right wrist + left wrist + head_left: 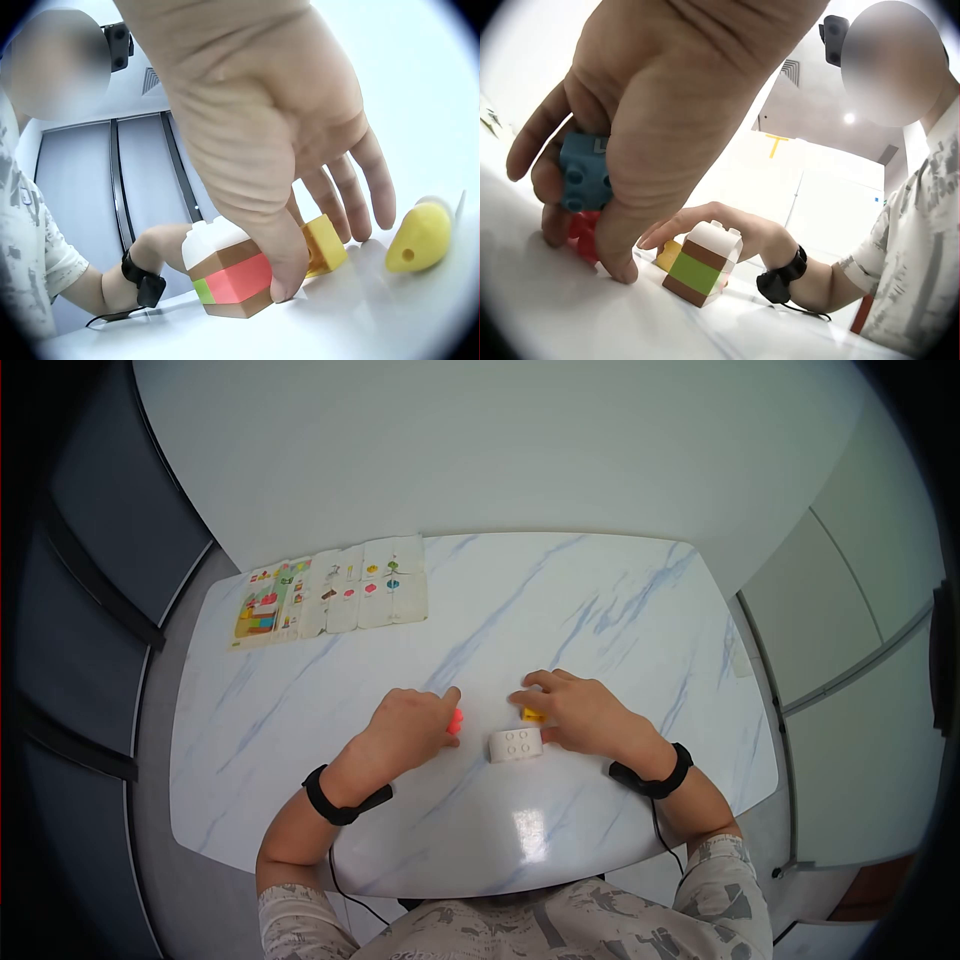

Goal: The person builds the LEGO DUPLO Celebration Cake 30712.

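The left hand [656, 112] clutches a half-hidden teal brick [581, 180] above a red piece [583, 238]; the right hand [277, 127], fingers loose, partly covers a yellow brick [327, 241].

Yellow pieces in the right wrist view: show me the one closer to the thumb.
The boxy yellow block, just beside the right hand's thumb; the other, a rounded yellow piece, lies farther off.

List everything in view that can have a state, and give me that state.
Paper sheet: unfolded, creased
Block stack: assembled, upright
Blue brick: gripped
Left hand: curled round blue brick
Right hand: open
Yellow brick: hollow side showing
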`<state>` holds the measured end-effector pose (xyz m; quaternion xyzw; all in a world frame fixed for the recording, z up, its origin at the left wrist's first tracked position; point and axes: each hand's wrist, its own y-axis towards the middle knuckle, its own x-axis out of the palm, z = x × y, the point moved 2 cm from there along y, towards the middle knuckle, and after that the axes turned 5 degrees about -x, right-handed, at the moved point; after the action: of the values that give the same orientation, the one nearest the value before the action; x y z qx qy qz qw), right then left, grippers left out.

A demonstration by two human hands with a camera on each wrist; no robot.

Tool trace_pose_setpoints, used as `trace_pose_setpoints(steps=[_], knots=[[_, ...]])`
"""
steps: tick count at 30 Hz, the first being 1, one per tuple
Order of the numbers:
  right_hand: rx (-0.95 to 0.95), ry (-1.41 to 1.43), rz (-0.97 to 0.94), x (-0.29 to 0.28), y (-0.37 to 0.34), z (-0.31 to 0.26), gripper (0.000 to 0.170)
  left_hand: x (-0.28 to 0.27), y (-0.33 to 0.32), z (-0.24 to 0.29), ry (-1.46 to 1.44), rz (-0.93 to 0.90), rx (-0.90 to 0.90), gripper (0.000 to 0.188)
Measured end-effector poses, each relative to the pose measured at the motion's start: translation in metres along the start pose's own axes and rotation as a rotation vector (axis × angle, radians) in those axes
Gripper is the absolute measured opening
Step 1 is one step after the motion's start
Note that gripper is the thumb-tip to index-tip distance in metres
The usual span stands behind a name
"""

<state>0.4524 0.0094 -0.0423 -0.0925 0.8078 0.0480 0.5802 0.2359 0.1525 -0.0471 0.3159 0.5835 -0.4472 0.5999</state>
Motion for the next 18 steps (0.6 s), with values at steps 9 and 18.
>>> trace_pose_setpoints(steps=[9, 18], knots=[[-0.066, -0.014, 0.071, 0.011, 0.005, 0.007, 0.017, 0.004, -0.001, 0.008, -0.027, 0.076, 0.054, 0.038], [-0.081, 0.103, 0.149, 0.000, 0.002, 0.007, 0.012, 0.005, 0.001, 0.010, -0.009, 0.031, 0.024, 0.039]])
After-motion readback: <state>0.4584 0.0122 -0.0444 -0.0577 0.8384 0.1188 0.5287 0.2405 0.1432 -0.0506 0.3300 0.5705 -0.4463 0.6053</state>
